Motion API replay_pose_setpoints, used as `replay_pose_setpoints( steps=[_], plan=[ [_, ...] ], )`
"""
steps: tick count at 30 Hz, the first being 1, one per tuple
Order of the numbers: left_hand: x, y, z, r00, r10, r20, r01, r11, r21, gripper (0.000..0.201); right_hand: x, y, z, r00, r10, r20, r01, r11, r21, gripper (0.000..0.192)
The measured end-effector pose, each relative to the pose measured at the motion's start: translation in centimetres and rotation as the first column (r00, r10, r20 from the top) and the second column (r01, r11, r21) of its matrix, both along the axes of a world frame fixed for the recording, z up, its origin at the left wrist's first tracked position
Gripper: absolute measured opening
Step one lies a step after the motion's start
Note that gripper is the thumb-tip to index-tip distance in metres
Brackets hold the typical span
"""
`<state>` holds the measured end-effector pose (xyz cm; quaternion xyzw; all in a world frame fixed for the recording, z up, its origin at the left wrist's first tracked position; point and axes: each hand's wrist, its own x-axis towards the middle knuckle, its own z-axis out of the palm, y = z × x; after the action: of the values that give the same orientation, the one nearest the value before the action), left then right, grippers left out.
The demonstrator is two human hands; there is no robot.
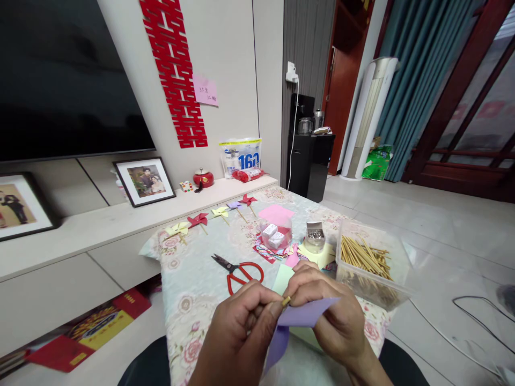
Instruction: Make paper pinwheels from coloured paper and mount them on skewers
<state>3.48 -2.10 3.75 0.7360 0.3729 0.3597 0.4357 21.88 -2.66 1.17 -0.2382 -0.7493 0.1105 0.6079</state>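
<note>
Closest to the camera, the left hand [237,327] and the right hand [333,316] meet over the near edge of the floral-patterned tablecloth [189,300]. The left hand's fingers are closed on a thin wooden stick [285,302]; the right hand pinches a folded sheet of lilac paper [298,321] against the stick's tip. The paper is still only loosely folded, so this pinwheel looks only partly assembled.

Just beyond lie red-handled scissors [237,271], loose coloured paper squares [281,252], a small clear jar of metal pins [315,236] and a clear plastic tub of wooden sticks [370,262], which is still well stocked.

Along the table's far edge sits a row of finished paper pinwheels [209,217] in yellow, red and purple, at least five, so several are already done. A framed photograph [145,180] leans on the shelf behind.
</note>
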Motion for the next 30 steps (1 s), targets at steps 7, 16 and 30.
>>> replay_pose_setpoints(
  steps=[7,16,30],
  plan=[
    [-0.31,0.06,0.33,0.999,0.007,-0.044,-0.006,1.0,0.026,0.032,-0.25,0.15,-0.74,0.999,-0.021,-0.037,0.021,1.0,-0.004,0.026],
    [-0.36,-0.05,0.34,0.997,0.007,-0.077,-0.002,0.998,0.062,0.035,-0.38,0.01,-0.45,0.999,-0.019,-0.037,0.02,1.0,0.014,0.023],
    [0.25,-0.29,0.26,0.998,0.065,0.015,-0.064,0.997,-0.037,0.033,-0.71,0.12,-0.71,0.997,-0.061,-0.043,0.062,0.998,0.011,0.023]
  ],
)
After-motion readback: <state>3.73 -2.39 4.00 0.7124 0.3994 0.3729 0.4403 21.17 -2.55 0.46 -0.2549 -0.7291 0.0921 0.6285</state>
